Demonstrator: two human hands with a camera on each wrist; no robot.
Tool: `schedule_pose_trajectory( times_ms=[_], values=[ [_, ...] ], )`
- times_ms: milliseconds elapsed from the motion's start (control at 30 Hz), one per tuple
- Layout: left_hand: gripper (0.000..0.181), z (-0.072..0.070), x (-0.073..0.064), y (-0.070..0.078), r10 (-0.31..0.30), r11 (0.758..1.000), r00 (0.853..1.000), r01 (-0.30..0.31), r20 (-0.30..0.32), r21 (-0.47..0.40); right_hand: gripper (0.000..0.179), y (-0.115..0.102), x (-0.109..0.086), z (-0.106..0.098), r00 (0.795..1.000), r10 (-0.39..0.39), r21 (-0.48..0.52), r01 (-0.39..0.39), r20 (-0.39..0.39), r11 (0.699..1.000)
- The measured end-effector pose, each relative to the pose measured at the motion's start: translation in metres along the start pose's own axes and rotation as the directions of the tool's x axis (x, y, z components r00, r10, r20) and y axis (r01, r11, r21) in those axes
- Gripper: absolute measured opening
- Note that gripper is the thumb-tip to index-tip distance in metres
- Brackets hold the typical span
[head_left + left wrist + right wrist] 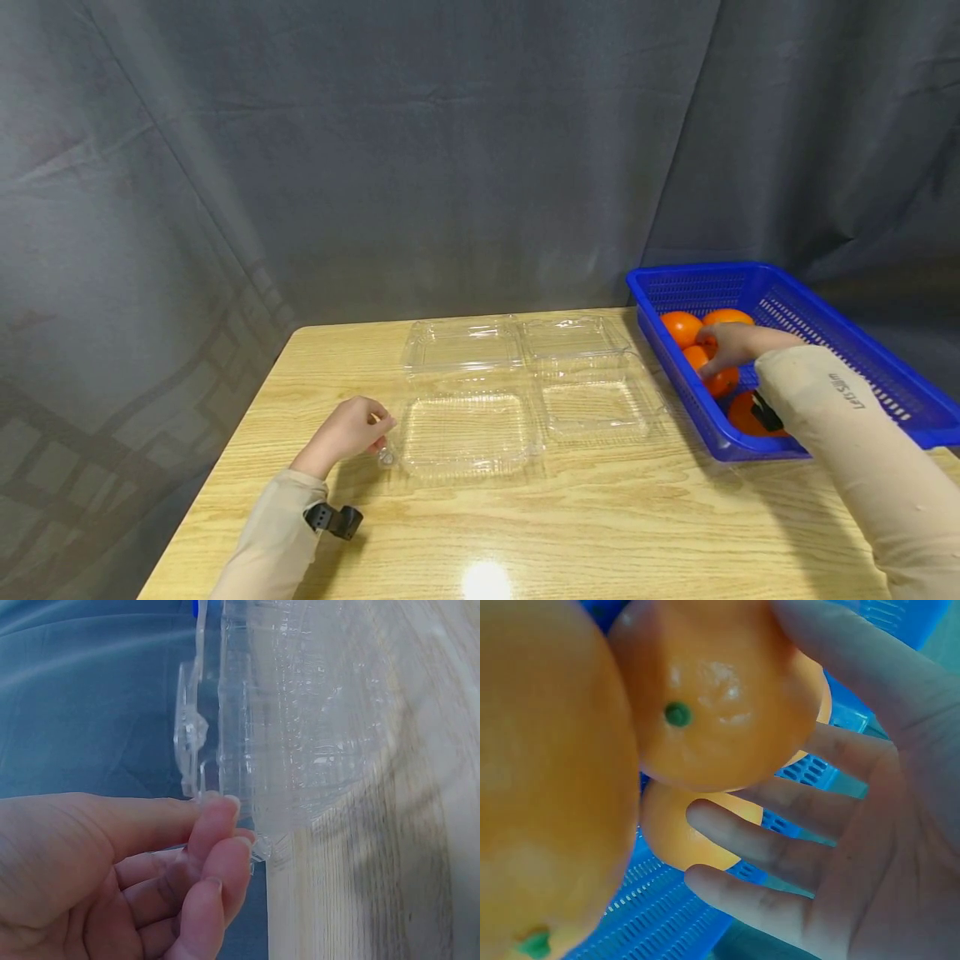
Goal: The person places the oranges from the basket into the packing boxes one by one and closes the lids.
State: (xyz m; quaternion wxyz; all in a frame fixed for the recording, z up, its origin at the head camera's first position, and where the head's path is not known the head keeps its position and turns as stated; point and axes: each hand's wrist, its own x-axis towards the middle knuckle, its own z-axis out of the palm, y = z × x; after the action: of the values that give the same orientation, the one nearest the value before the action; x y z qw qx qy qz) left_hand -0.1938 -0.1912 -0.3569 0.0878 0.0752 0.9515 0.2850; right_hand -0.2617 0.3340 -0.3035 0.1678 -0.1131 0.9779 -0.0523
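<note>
My right hand (731,343) is down inside the blue basket (885,367) at the right side of the tabletop (570,517), fingers spread and only loosely bent around an orange (716,697); the thumb lies along its far side and the fingers reach under it, but I cannot tell whether I have truly gripped it. The orange is smooth, glossy and evenly coloured, with a small green stem spot facing the wrist camera. It lies tight against the other oranges: a large one (551,772) presses in from the left of the wrist view, and a smaller one (682,829) sits just below, on the slotted basket floor. The basket walls rise close on both sides of my hand, so the only open way is up. My left hand (347,433) rests on the tabletop at the near-left corner of the clear plastic clamshell box (465,433), fingers curled, with the fingertips (217,825) touching its ribbed rim and its small closing tab; whether they pinch it I cannot tell. That box lies open and flat, its lid spread behind it, and a second clear box (596,400) lies just beside it on the right, close to the basket's near wall. Bare wood runs wide in front of both boxes to the near edge.
</note>
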Motion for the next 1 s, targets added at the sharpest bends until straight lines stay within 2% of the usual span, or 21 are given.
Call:
schedule_pose_trajectory(
  times_ms=[167,433,667,867,1000],
  values=[
    [0.021,-0.0004,-0.0005,0.0001,0.001,1.000,1.000,0.000,0.003,-0.006,0.082,-0.0008,-0.0006,0.0009,0.999,0.030,0.024,-0.031,0.021,0.999],
    [0.021,-0.0001,-0.0001,-0.0012,0.005,1.000,1.000,-0.005,0.000,-0.002,0.085,-0.0003,-0.0020,0.0037,0.999,0.033,0.051,-0.035,0.034,0.998],
    [0.021,-0.0003,-0.0003,-0.0006,-0.004,1.000,1.000,0.004,0.002,-0.013,0.080,-0.0002,0.0015,0.0050,1.000,0.017,0.029,-0.017,-0.011,0.999],
    [0.021,-0.0003,-0.0005,-0.0001,-0.011,1.000,1.000,0.011,0.003,-0.021,0.087,-0.0006,0.0046,0.0068,0.998,0.063,0.022,-0.063,-0.014,0.998],
    [0.021,-0.0002,0.0004,-0.0002,-0.019,1.000,1.000,0.019,0.003,-0.014,0.087,-0.0013,0.0041,0.0078,0.998,0.041,0.016,-0.040,-0.036,0.999]
  ],
)
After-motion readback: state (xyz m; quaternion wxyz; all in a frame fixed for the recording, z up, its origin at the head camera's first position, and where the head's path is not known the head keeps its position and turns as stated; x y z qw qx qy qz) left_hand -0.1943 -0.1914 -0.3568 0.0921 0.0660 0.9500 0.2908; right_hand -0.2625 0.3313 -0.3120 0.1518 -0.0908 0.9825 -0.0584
